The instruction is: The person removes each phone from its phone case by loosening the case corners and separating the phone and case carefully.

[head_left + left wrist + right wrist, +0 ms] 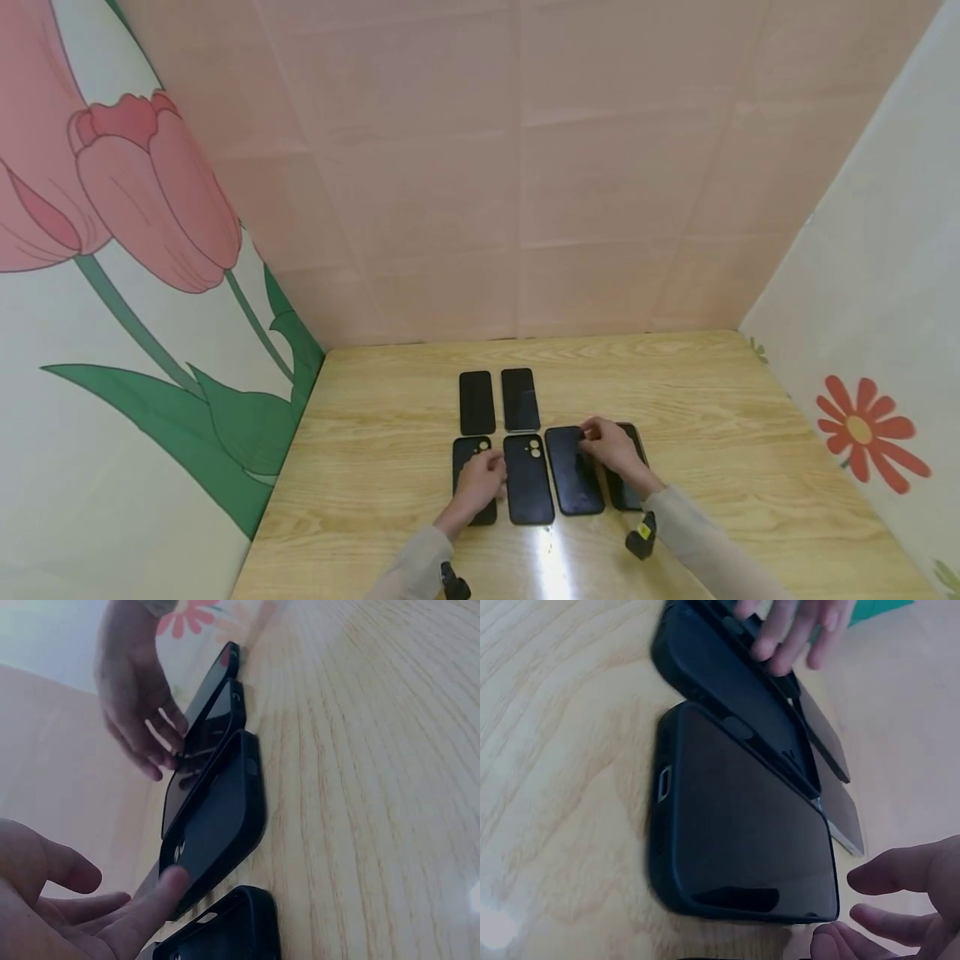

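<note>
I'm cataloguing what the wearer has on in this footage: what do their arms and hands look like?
Both the left hand and the right hand are bare, without gloves. The left sleeve and right sleeve are long, pale beige. Near each wrist sits a small black device: the left device and the right device, which bears a yellow marking.

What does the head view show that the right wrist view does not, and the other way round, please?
Only the head view shows the pink tulip blooms on the left wall and the red flower on the right wall.

Only the right wrist view shows the port in the end of the cased phone.

Both show the left hand, the right hand, that cased phone, two empty cases and two phones beyond them.
</note>
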A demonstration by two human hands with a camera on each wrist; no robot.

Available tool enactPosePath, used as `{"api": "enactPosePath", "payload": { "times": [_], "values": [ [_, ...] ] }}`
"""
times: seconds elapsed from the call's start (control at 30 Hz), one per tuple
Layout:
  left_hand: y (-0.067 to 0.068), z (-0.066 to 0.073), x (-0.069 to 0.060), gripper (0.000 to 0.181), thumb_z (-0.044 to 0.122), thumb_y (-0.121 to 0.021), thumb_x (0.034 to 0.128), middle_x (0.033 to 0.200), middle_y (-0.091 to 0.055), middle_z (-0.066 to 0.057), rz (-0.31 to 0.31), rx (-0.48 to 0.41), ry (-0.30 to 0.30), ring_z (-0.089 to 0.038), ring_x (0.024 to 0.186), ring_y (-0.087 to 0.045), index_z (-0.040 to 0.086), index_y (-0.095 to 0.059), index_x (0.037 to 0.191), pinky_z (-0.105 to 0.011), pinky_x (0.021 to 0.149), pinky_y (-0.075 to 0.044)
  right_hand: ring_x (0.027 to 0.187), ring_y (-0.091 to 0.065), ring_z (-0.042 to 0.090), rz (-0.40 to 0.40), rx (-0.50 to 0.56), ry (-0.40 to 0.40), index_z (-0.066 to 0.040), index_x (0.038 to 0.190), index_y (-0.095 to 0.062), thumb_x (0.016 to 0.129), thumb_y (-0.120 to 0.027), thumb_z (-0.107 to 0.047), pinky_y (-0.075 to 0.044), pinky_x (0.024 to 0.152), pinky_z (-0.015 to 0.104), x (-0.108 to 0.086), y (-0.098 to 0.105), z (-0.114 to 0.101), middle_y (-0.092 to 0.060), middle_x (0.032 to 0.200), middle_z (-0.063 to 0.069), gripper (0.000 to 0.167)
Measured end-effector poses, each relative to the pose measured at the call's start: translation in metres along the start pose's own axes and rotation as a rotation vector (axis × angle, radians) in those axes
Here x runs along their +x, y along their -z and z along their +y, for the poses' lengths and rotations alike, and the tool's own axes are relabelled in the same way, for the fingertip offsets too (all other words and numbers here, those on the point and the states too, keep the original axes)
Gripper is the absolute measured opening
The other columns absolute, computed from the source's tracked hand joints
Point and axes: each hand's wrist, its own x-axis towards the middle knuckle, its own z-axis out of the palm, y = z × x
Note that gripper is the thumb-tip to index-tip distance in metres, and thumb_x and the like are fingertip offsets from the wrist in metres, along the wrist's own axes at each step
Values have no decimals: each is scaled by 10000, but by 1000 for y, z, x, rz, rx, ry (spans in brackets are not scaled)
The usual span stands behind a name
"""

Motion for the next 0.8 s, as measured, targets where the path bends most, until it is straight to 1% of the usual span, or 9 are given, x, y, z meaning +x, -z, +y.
{"api": "enactPosePath", "payload": {
  "times": [0.1,0.23,0.33,0.4,0.47,0.53,0.67,0.73,0.8],
  "values": [
    [0,2,-1,298,59,-526,1009,991,-683,-204,-11,-101,15,-305,770,-700,-97,-576,1259,-417,622,-582,903,-630,306,-5,-60,-5,60,1154,-623,872,-724,-107,-507,768,465,0,-1,2,-671,990,142,343],
    [0,3,-3,263,104,-526,1027,908,-698,-152,-94,-166,23,-256,709,-697,-66,-590,1217,-408,607,-582,871,-635,276,-12,-121,2,81,1150,-633,870,-744,-141,-505,782,481,-3,-2,1,-679,987,137,374],
    [-3,3,-3,261,148,-532,1034,848,-698,-103,-144,-174,27,-232,693,-692,-48,-609,1188,-392,610,-582,667,-574,212,-7,-160,29,69,936,-646,871,-752,-171,-470,622,403,-5,-5,-2,-618,765,77,271],
    [-5,3,-4,251,152,-534,1034,835,-697,-89,-151,-177,33,-228,693,-691,-38,-620,1175,-379,610,-582,562,-483,176,0,-196,38,11,776,-584,873,-758,-226,-388,534,339,-6,-8,-4,-504,650,38,309],
    [-7,3,-4,247,151,-527,1037,834,-695,-88,-152,-181,44,-224,695,-688,-34,-622,1171,-370,610,-580,530,-445,186,6,-235,33,-31,725,-529,864,-769,-291,-340,500,319,-7,-11,-6,-445,630,47,379],
    [-9,4,-3,246,147,-521,1039,828,-693,-87,-155,-188,49,-222,689,-685,-36,-622,1168,-366,607,-579,582,-490,217,16,-284,26,-8,791,-566,843,-783,-360,-397,506,347,-7,-15,-6,-496,718,92,416],
    [-12,2,-1,247,152,-508,1045,816,-688,-66,-164,-182,64,-201,678,-678,-29,-623,1168,-350,604,-576,755,-554,316,25,-355,21,104,1071,-605,788,-812,-454,-488,618,468,-5,-21,-3,-536,953,216,659],
    [-13,2,-1,244,155,-507,1046,814,-686,-55,-165,-169,75,-187,675,-674,-20,-624,1169,-334,601,-573,787,-559,332,17,-365,12,124,1127,-588,770,-824,-470,-497,631,482,-3,-24,-3,-525,973,230,732],
    [-13,3,-1,240,153,-506,1046,819,-688,-56,-165,-165,82,-186,677,-674,-17,-626,1167,-328,600,-572,819,-561,350,16,-363,2,122,1147,-582,751,-842,-464,-499,647,496,-3,-24,-3,-520,980,235,753]
  ]
}}
